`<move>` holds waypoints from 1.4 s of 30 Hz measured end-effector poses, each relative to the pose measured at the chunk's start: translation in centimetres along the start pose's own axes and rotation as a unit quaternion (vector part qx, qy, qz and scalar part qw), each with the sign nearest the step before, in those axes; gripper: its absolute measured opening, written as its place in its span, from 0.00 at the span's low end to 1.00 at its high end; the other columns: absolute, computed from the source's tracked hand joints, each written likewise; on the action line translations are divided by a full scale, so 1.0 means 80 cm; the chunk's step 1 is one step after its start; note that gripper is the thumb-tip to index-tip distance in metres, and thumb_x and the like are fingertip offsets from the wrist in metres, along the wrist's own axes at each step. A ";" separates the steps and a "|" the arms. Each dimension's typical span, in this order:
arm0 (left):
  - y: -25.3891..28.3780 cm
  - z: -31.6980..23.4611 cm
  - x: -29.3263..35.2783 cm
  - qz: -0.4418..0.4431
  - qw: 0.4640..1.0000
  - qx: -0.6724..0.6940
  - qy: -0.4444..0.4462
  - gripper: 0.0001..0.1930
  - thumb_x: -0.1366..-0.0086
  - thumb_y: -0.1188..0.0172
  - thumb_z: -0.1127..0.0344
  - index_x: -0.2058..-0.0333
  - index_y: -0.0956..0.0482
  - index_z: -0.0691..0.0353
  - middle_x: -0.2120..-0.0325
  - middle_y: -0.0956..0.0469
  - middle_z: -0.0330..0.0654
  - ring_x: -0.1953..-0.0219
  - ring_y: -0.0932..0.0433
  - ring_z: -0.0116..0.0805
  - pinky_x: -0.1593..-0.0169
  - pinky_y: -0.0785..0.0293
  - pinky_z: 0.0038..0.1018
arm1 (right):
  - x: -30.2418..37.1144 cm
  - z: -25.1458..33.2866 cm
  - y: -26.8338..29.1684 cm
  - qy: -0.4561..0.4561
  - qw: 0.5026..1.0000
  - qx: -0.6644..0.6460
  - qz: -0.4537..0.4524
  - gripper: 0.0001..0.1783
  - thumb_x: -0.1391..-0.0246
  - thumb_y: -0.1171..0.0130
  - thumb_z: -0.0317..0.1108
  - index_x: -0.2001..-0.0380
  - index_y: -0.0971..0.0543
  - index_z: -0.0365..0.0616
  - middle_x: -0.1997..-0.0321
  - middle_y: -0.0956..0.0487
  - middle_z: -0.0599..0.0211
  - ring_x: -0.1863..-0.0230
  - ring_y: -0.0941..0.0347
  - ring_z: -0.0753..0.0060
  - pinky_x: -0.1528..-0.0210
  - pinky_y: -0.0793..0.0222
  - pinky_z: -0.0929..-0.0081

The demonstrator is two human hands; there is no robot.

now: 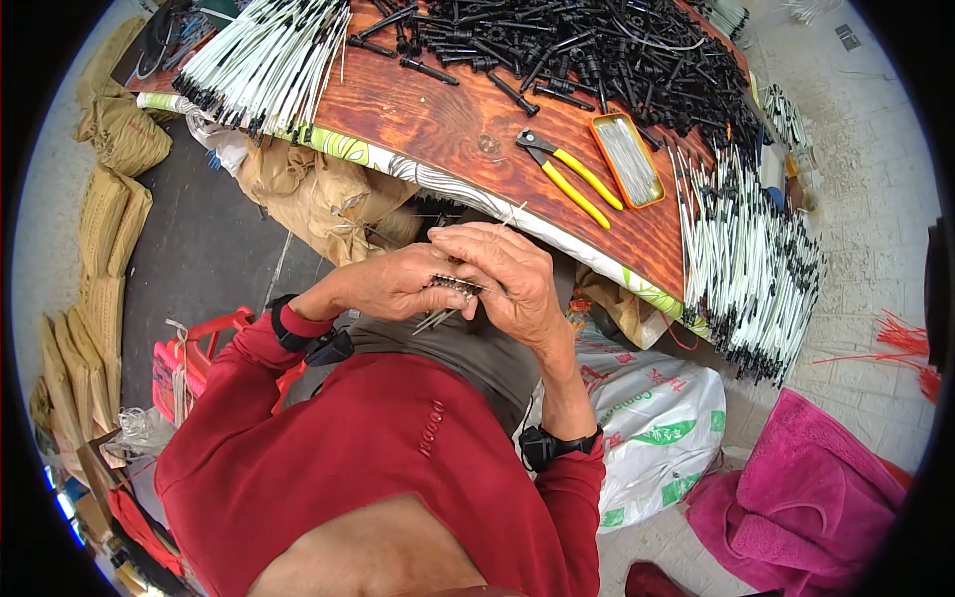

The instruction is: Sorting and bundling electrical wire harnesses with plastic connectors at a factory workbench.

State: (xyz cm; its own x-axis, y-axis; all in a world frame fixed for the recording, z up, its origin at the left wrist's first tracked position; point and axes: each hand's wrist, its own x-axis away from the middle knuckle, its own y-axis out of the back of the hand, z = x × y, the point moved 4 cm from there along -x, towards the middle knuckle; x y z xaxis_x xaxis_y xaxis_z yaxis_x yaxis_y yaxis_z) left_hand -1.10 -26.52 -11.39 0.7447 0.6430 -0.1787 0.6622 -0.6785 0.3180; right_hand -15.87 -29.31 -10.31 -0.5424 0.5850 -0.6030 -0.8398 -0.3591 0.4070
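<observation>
Your left hand [398, 284] and right hand [512, 279] meet just below the table edge, fingers pinched shut together on a small bundle of thin metal pins [453, 289]. On the glossy wood-grain tabletop [438, 119] above lie yellow-handled pliers [572, 179], an orange tin [627, 159], heaped black plastic connectors [597, 50] and white tubes [746, 259].

From my feed, the small springy metal piece [453, 289] is mostly covered by my right hand [512, 284] and left hand [398, 284], too small to identify. The desk [448, 119] runs past the top edge, its black parts [597, 50] blurring together.
</observation>
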 end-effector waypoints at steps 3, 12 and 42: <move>-0.001 0.003 0.002 -0.001 1.000 -0.001 -0.002 0.13 0.28 0.49 0.61 0.63 0.20 0.62 0.64 0.22 0.44 0.60 0.24 0.43 0.55 0.29 0.36 | 0.008 0.000 0.000 -0.046 0.998 -0.034 0.004 0.19 0.49 0.38 0.25 0.52 0.21 0.38 0.51 0.18 0.56 0.50 0.21 0.55 0.48 0.27 0.65; 0.022 0.011 0.014 -0.093 0.994 0.049 -0.006 0.13 0.28 0.50 0.61 0.62 0.22 0.65 0.56 0.26 0.43 0.56 0.27 0.37 0.52 0.30 0.30 | 0.056 -0.015 -0.004 -0.208 0.975 -0.036 -0.063 0.21 0.51 0.36 0.26 0.51 0.23 0.37 0.52 0.20 0.55 0.50 0.23 0.56 0.48 0.28 0.66; 0.020 0.030 0.050 -0.238 0.949 0.191 0.082 0.18 0.29 0.46 0.51 0.68 0.27 0.63 0.53 0.27 0.45 0.49 0.28 0.36 0.45 0.33 0.34 | 0.097 -0.036 -0.077 -0.232 0.971 0.020 -0.047 0.10 0.52 0.36 0.33 0.65 0.22 0.44 0.64 0.20 0.62 0.66 0.23 0.56 0.63 0.28 0.62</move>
State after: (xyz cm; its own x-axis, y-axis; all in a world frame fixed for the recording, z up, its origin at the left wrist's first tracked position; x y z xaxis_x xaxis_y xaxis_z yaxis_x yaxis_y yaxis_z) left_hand 3.11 -25.91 -13.84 0.3514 0.9344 -0.0594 0.9256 -0.3562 -0.1277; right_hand -14.98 -24.67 -19.51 -0.3874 0.8819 -0.2686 -0.8789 -0.2653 0.3965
